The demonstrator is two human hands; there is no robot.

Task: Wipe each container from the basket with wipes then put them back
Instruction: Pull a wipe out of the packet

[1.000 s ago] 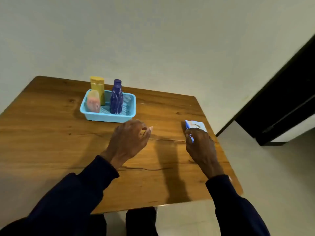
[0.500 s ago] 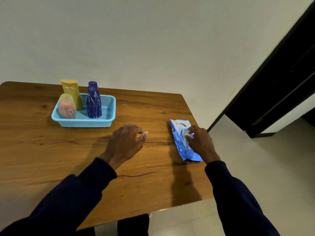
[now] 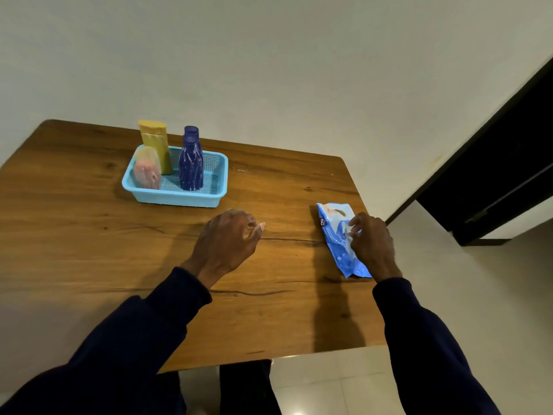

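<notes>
The light blue basket (image 3: pixel 176 202) stands at 11 o'clock on the table (image 3: pixel 74 220), with a yellow bottle (image 3: pixel 155 139), a dark blue bottle (image 3: pixel 191 166) and a pink container (image 3: pixel 146 172) upright inside. The wipes pack (image 3: pixel 335 232) lies at 3 o'clock, near the table edge. The right hand (image 3: pixel 374 247) pinches its top side with curled fingers (image 3: pixel 357 221). The left hand (image 3: pixel 224 244) hovers at the middle, loosely curled and holding nothing.

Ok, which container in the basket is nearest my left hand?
The dark blue bottle, upright in the middle of the basket. The yellow bottle stands farther back, and the pink container is farther left of the left hand.
</notes>
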